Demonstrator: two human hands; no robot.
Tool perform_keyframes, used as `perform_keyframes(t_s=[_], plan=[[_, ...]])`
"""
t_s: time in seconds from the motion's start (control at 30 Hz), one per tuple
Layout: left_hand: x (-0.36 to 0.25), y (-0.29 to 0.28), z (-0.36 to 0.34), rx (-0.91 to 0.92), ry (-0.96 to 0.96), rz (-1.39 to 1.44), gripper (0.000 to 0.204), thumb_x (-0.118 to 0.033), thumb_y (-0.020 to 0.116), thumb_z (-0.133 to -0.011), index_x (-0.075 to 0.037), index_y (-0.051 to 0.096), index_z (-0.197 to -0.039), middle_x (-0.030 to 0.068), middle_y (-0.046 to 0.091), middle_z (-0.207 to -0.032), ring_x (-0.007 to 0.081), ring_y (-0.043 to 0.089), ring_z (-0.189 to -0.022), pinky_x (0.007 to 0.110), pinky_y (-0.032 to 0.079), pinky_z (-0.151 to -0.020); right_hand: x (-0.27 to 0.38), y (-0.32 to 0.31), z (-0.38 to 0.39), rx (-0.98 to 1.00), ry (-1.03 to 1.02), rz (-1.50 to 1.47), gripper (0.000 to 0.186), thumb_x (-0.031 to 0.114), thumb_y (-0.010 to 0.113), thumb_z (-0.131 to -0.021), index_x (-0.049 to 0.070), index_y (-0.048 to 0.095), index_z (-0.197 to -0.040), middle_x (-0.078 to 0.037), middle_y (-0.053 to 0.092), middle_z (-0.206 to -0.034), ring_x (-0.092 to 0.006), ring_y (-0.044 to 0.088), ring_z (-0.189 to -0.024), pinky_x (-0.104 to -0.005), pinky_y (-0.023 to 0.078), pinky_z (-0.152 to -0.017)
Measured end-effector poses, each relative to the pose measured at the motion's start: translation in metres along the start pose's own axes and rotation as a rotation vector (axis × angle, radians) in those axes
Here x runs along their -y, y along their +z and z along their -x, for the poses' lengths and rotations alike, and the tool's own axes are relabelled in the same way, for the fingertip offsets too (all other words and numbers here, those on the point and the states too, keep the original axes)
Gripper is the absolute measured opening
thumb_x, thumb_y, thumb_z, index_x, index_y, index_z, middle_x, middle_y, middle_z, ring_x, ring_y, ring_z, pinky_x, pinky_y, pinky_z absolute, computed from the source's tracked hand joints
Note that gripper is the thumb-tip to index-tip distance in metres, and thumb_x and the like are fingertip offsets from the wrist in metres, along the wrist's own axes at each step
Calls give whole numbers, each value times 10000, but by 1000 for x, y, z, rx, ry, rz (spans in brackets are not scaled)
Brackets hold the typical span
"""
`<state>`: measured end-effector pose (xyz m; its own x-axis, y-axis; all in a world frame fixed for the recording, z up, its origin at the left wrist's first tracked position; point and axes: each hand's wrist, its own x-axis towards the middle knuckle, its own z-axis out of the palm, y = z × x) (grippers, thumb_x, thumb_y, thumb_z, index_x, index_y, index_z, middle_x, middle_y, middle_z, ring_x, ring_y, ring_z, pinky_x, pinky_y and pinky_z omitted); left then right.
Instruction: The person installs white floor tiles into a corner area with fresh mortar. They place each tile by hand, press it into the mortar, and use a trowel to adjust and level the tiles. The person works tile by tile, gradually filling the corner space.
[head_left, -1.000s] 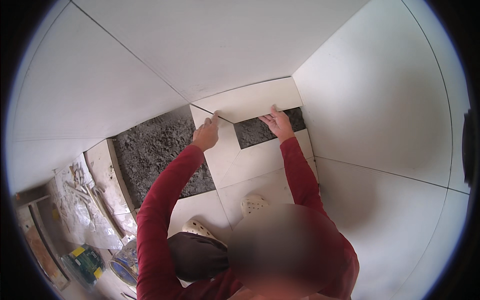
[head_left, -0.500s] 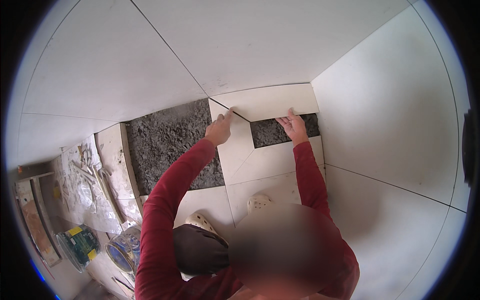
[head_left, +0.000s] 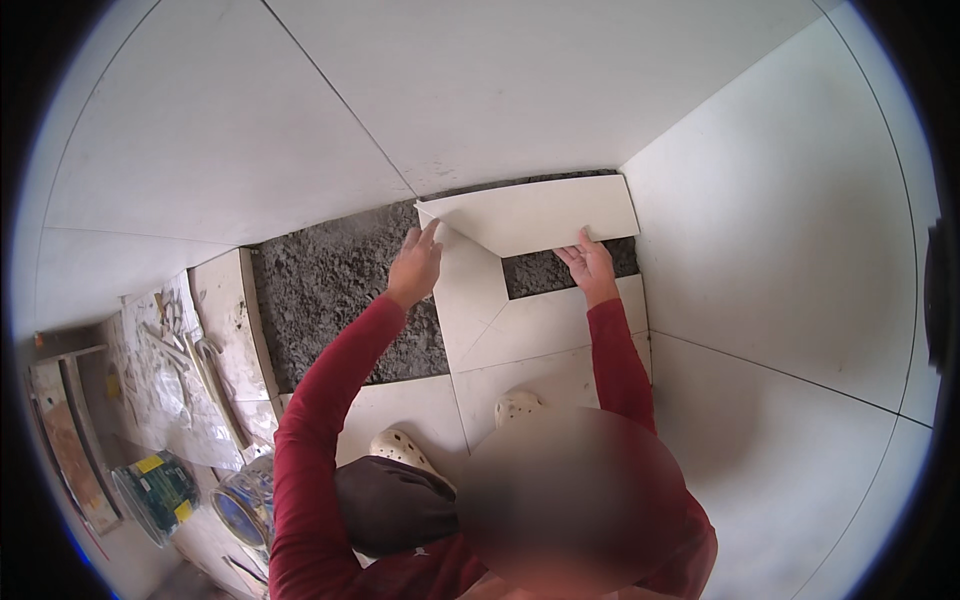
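A long pale cut floor tile (head_left: 540, 215) with a slanted left end lies along the far wall, its far edge a little away from that wall. My right hand (head_left: 592, 268) grips its near edge, thumb on top and fingers beneath. At the slanted end, my left hand (head_left: 415, 268) has its fingers stretched out and apart, the tips at the edge of the adjoining pale tile (head_left: 470, 285). Dark, crumbly mortar (head_left: 340, 290) fills the gap to the left. More dark bedding (head_left: 540, 275) shows in the opening below the cut tile.
Large pale wall tiles (head_left: 770, 220) rise at the far side and right. Laid floor tiles (head_left: 405, 400) are under my clogs (head_left: 518, 405). To the left are a plastic sheet with scraps (head_left: 175, 370), a green bucket (head_left: 160, 495), a second bucket (head_left: 245, 510) and a long tool (head_left: 75, 440).
The cut tile has shifted toward me, baring a dark strip along the far wall and overlapping the seam. My left hand has moved left off the seam; my right hand keeps its grip.
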<state>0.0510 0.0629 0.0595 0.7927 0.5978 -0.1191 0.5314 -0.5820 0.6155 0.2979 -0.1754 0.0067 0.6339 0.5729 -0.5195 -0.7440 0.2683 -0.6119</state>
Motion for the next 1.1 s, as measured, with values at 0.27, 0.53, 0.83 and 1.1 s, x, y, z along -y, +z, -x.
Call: perform_keyframes(t_s=[0.27,0.53,0.83,1.1], plan=[[-69,-102,72,-170,367,-275,489,-224,670,-944,-26,554,-1376,202,567,-1308,386,559,-1158,464,469,-972,-17,5,106,148,40,104,347,165,510,-1072,-20,498,-1365,-165,614,-1326,-300,628,-1221,-518,515,-1039],[4,-98,237,95,-427,65,507,-494,527,-1008,-11,680,-1007,267,671,-801,499,643,-817,555,485,-731,-130,84,213,431,530,182,289,164,535,-1064,-15,563,-1289,-124,658,-1237,-239,666,-1125,-444,560,-979],[60,-10,460,-332,-1101,102,631,-520,478,-1033,66,681,-914,318,637,-782,481,558,-696,515,452,-667,-243,109,252,757,933,793,413,344,608,-1036,-28,571,-1210,-133,657,-1162,-195,702,-933,-347,609,-765],[91,16,492,-649,-1186,257,755,-597,425,-1042,89,654,-823,208,629,-655,262,511,-611,457,436,-610,-136,119,109,137,-819,1906,919,537,732,-865,1,337,-1499,-336,374,-1474,-527,374,-1344,-594,360,-1075]])
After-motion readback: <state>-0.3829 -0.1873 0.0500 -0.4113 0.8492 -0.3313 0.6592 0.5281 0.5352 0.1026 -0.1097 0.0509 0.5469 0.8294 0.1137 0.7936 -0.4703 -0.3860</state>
